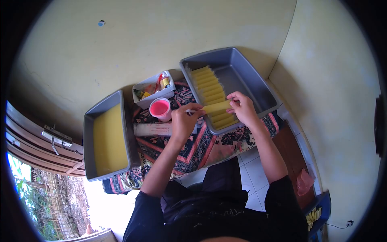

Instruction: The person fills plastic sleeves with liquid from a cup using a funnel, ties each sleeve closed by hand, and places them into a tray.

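Note:
Between my two hands a long, narrow clear plastic packet of yellow liquid (217,107) is stretched almost level. My left hand (185,121) pinches its left end, with a bit of clear plastic showing at the fingertips. The fingers of my right hand (243,109) are closed on its right end. Beneath the packet stands a grey tub (246,82), where several similar yellow packets (207,82) lie side by side along the left part. A stack of flat clear plastic sleeves (152,129) lies just left of my left hand.
A grey tub of yellow liquid (130,141) stands at the left. Between the tubs are a pink cup (160,109) and a white bin (149,99) of small items. Patterned cloth (189,157) covers the table. A blue crate (322,209) sits low at right.

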`<move>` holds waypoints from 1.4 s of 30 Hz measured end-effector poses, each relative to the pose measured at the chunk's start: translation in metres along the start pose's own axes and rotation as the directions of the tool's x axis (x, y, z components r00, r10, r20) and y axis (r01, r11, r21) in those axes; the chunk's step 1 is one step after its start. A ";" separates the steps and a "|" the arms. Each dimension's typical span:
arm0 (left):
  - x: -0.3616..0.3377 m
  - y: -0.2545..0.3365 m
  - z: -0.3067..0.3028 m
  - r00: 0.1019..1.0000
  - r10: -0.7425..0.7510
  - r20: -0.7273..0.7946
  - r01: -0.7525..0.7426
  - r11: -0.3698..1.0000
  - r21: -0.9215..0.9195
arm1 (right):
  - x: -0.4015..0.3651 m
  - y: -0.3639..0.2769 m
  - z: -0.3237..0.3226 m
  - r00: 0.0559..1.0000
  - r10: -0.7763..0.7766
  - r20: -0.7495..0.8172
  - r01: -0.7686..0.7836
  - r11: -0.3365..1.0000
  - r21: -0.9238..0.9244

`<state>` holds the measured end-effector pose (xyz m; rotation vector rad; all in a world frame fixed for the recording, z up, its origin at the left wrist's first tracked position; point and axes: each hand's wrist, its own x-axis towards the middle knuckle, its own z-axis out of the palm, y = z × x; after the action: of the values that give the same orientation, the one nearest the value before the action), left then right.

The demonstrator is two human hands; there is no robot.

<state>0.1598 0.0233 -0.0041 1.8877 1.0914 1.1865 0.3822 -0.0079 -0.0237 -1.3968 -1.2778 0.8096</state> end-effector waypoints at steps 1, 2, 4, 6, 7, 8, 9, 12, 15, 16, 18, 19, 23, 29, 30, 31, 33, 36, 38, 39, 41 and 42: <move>0.008 0.002 0.002 0.997 0.044 0.066 -0.050 0.995 0.086 | 0.007 0.007 -0.005 1.000 0.003 -0.009 -0.003 1.000 0.000; 0.016 -0.007 0.008 0.991 0.085 0.100 -0.094 0.991 0.096 | 0.015 0.014 -0.010 1.000 0.023 0.009 -0.024 1.000 0.016; 0.030 -0.007 0.015 0.977 0.151 0.150 -0.175 0.971 0.165 | 0.027 0.019 -0.019 0.999 0.043 0.022 -0.044 0.999 0.032; 0.043 -0.013 0.022 0.943 0.240 0.230 -0.301 0.908 0.291 | 0.040 0.022 -0.023 0.991 0.108 0.082 -0.095 0.985 -0.142; 0.050 -0.019 0.024 0.942 0.243 0.230 -0.305 0.907 0.291 | 0.047 0.022 -0.025 0.991 0.105 0.079 -0.093 0.986 -0.141; 0.057 -0.024 0.027 0.905 0.315 0.285 -0.408 0.833 0.375 | 0.053 0.022 -0.027 0.982 0.141 0.129 -0.124 0.983 -0.133; 0.061 -0.025 0.029 0.859 0.375 0.348 -0.503 0.740 0.446 | 0.057 0.020 -0.028 0.967 0.179 0.179 -0.158 0.980 -0.125; 0.073 -0.027 0.034 0.817 0.266 0.511 -0.529 0.697 0.484 | 0.071 0.013 -0.028 0.903 0.306 0.302 -0.214 0.929 -0.302; 0.079 -0.023 0.038 0.778 0.168 0.606 -0.560 0.622 0.547 | 0.073 0.027 -0.024 0.886 0.339 0.317 -0.251 0.924 -0.288; 0.082 -0.021 0.039 0.781 0.166 0.602 -0.556 0.622 0.551 | 0.073 0.031 -0.022 0.885 0.337 0.322 -0.247 0.925 -0.289; 0.085 -0.019 0.044 0.749 0.024 0.662 -0.556 0.566 0.609 | 0.068 0.036 -0.020 0.915 0.298 0.273 -0.208 0.926 -0.315; 0.086 -0.021 0.045 0.746 0.026 0.666 -0.559 0.568 0.604 | 0.067 0.035 -0.020 0.915 0.302 0.269 -0.213 0.925 -0.315; 0.090 -0.023 0.050 0.715 0.002 0.699 -0.586 0.547 0.598 | 0.066 0.032 -0.021 0.902 0.310 0.301 -0.161 0.887 -0.432; 0.088 -0.024 0.058 0.699 -0.114 0.706 -0.624 0.385 0.680 | 0.067 0.035 -0.021 0.875 0.289 0.387 -0.009 0.811 -0.585; 0.089 -0.023 0.058 0.673 -0.149 0.724 -0.635 0.385 0.670 | 0.066 0.036 -0.021 0.875 0.278 0.398 0.023 0.795 -0.606; 0.089 -0.022 0.058 0.674 -0.149 0.723 -0.633 0.387 0.670 | 0.066 0.036 -0.021 0.873 0.279 0.399 0.024 0.794 -0.608; 0.091 -0.019 0.059 0.630 -0.232 0.741 -0.618 0.428 0.659 | 0.064 0.037 -0.022 0.859 0.301 0.415 0.034 0.774 -0.632; 0.092 -0.021 0.061 0.636 -0.258 0.728 -0.617 0.398 0.679 | 0.065 0.037 -0.022 0.850 0.295 0.436 0.060 0.768 -0.638; 0.092 -0.022 0.062 0.631 -0.263 0.730 -0.619 0.397 0.678 | 0.065 0.035 -0.023 0.842 0.288 0.456 0.078 0.772 -0.630; 0.093 -0.021 0.061 0.627 -0.266 0.732 -0.620 0.398 0.676 | 0.065 0.035 -0.024 0.833 0.280 0.476 0.096 0.776 -0.624; 0.092 -0.021 0.061 0.633 -0.256 0.731 -0.618 0.403 0.675 | 0.066 0.037 -0.024 0.832 0.286 0.476 0.083 0.783 -0.617; 0.091 -0.021 0.060 0.639 -0.245 0.729 -0.614 0.408 0.675 | 0.065 0.038 -0.023 0.830 0.292 0.476 0.072 0.789 -0.610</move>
<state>0.2312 0.1079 -0.0098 2.9989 1.0353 -0.4459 0.4279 0.0534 -0.0441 -1.8395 -2.0573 0.9764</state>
